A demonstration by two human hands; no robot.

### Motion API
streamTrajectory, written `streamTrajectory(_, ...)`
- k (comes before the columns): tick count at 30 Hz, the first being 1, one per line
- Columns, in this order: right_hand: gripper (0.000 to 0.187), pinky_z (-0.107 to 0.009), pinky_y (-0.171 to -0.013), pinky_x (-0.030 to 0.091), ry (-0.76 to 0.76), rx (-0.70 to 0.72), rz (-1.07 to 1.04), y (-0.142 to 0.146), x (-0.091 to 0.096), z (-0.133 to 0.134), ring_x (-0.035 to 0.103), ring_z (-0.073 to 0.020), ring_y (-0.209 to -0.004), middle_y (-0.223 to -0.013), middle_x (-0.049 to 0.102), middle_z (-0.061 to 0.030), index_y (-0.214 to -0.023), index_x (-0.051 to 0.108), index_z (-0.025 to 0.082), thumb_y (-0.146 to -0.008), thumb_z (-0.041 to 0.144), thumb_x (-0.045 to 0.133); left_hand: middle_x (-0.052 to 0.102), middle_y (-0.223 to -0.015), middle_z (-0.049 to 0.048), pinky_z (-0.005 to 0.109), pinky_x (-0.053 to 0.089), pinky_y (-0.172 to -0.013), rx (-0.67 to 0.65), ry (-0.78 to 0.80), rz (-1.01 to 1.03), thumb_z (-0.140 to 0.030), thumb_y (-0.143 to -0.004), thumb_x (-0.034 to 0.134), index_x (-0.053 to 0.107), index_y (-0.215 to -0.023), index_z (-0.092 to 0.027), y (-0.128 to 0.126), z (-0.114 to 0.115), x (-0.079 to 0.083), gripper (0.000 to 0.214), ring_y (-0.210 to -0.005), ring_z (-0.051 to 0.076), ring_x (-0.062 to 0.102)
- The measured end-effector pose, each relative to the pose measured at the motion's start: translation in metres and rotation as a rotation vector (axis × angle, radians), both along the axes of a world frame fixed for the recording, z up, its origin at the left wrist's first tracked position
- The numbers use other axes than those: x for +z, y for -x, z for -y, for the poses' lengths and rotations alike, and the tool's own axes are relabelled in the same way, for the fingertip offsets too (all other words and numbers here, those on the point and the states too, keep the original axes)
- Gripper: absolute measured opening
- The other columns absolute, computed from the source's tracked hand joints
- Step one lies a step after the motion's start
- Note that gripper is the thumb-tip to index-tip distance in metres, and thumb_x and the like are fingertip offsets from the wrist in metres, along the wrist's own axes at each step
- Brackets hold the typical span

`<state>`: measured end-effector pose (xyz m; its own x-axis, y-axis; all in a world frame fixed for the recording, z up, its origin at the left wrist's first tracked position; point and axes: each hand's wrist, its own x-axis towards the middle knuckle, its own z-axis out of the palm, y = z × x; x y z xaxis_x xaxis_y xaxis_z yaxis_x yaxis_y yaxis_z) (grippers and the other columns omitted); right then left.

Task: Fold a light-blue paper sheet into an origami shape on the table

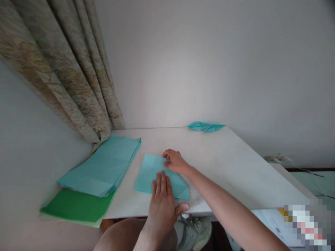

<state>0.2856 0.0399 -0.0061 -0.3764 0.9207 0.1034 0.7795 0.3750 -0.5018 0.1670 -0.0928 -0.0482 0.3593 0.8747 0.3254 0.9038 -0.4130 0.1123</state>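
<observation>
Left hand: The left hand (161,209) is lying flat on the near part of the sheet, with its fingers pointing away from the person and its thumb sticking out past the paper, near the front edge of the bench.

Right hand: The right hand (176,161) is resting at the far side of the sheet, with its fingers bent a little. The picture does not show if they are pinching the paper.

Hands together: The hands are apart, but they are both touching the same sheet.

Sheet: The blue-green sheet (154,177) is lying on the bench between the hands, with soft fold lines showing and one corner pointing toward the person.

Bench: The white bench (222,157) is holding all the paper, and it is standing against the wall (209,62).

Pile: A pile of folded blue-green paper (102,167) is lying to the left of the sheet, near it but not touching it.

Green paper: A green paper (75,205) is lying under the near end of the pile and sticking out past it.

Small fold: A small folded blue-green paper (206,126) is sitting at the far edge of the bench.

Curtain: A patterned curtain (68,76) is hanging down at the far left corner.

Below: A shoe (196,233) is showing under the bench, beside the person's leg (123,237).
</observation>
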Motion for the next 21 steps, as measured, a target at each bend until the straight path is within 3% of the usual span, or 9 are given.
streamTrajectory(4,0.031,-0.028,-0.077,0.043,0.067,0.057,-0.142,0.000,-0.003,-0.004,0.058,-0.0151,-0.081,-0.091,0.066,0.0004,-0.098,0.062,0.021,-0.070,0.009,0.061,0.032,-0.142,0.0291,0.056,0.035,-0.101,0.029,0.078,0.013,-0.060,-0.076,0.057,0.043,-0.131,0.002,-0.003,-0.001,0.005,0.084,-0.134,0.040,0.027)
streamTrajectory(11,0.034,-0.028,-0.082,0.044,0.018,0.096,-0.223,-0.003,-0.007,-0.009,0.058,-0.0157,-0.085,-0.095,0.068,-0.0006,-0.098,0.066,0.021,-0.067,0.006,0.064,0.040,-0.141,0.0232,0.054,0.037,-0.101,0.031,0.096,0.147,-0.049,-0.075,0.064,0.048,-0.129,-0.004,0.001,0.000,0.015,0.072,-0.131,0.037,0.034)
streamTrajectory(16,0.024,-0.030,-0.083,0.043,-0.013,0.101,-0.191,-0.004,-0.007,-0.009,0.057,-0.0169,-0.086,-0.090,0.069,-0.0006,-0.088,0.068,0.020,-0.067,0.008,0.066,0.065,-0.108,0.0110,0.040,0.048,-0.090,0.059,0.161,0.417,-0.032,-0.086,0.055,0.064,-0.109,-0.014,0.010,-0.006,0.029,0.029,-0.102,0.024,0.059)
streamTrajectory(19,0.027,-0.030,-0.083,0.042,-0.015,0.133,-0.158,-0.006,-0.006,-0.007,0.057,-0.0169,-0.085,-0.089,0.067,-0.0005,-0.093,0.067,0.021,-0.069,0.010,0.066,0.066,-0.099,0.0085,0.035,0.049,-0.087,0.073,0.133,0.499,-0.021,-0.086,0.052,0.066,-0.100,-0.016,0.019,-0.012,0.032,0.021,-0.093,0.021,0.059)
streamTrajectory(21,0.035,-0.033,-0.086,0.040,-0.031,0.184,-0.103,-0.008,-0.003,-0.005,0.056,-0.0189,-0.090,-0.095,0.066,-0.0018,-0.101,0.066,0.022,-0.067,0.015,0.070,0.063,-0.100,0.0097,0.036,0.049,-0.087,0.154,0.048,0.491,-0.016,-0.085,0.050,0.066,-0.103,-0.015,0.026,-0.015,0.032,0.024,-0.094,0.022,0.058)
